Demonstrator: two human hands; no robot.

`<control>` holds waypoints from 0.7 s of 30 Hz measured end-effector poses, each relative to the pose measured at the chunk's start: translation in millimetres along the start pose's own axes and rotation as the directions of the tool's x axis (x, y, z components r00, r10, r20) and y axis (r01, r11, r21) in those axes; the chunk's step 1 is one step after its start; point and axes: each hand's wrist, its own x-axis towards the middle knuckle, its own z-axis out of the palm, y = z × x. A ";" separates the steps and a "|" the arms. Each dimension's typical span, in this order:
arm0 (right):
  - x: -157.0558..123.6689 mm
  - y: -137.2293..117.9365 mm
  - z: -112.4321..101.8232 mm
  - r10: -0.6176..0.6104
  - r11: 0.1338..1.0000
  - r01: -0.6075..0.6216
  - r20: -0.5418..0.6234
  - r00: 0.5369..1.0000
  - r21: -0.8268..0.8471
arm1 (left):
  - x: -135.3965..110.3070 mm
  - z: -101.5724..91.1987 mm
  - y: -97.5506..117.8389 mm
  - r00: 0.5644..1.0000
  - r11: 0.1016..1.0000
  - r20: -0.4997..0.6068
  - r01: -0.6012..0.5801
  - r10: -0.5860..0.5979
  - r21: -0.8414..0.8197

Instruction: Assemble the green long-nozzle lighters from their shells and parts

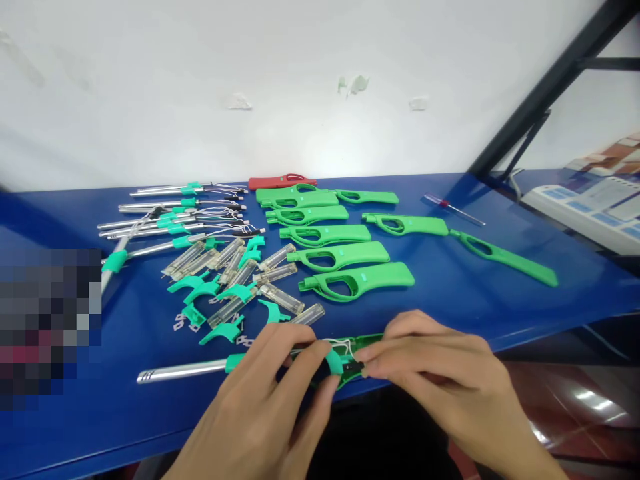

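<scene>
At bottom centre, the left hand (280, 390) pinches a teal trigger (334, 362) and the right hand (445, 370) a black component (353, 367), over a green lighter casing (371, 341).

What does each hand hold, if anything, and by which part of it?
Left grip: a curved teal plastic piece, apparently by its upper and lower ends. Right grip: at the right end of a small black part; a hold cannot be told.
</scene>
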 end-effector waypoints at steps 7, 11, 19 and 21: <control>3.4 -3.7 -0.1 0.089 0.996 -0.089 -0.002 0.996 0.015 | -1.6 0.3 -2.5 1.000 1.000 0.009 -0.007 0.007 0.018; 4.7 -6.3 0.3 0.127 0.992 -0.127 0.012 0.992 0.000 | -2.0 0.0 -2.2 1.000 1.000 0.020 -0.002 0.002 0.019; 7.9 -13.1 1.5 -0.013 0.993 0.013 0.004 1.000 -0.119 | 0.6 -1.0 -1.8 0.999 0.997 0.014 -0.048 0.047 0.056; 7.6 -13.6 1.1 -0.029 0.994 0.028 -0.005 1.000 -0.106 | -0.3 -1.5 -2.9 0.998 0.996 0.017 -0.060 0.060 0.060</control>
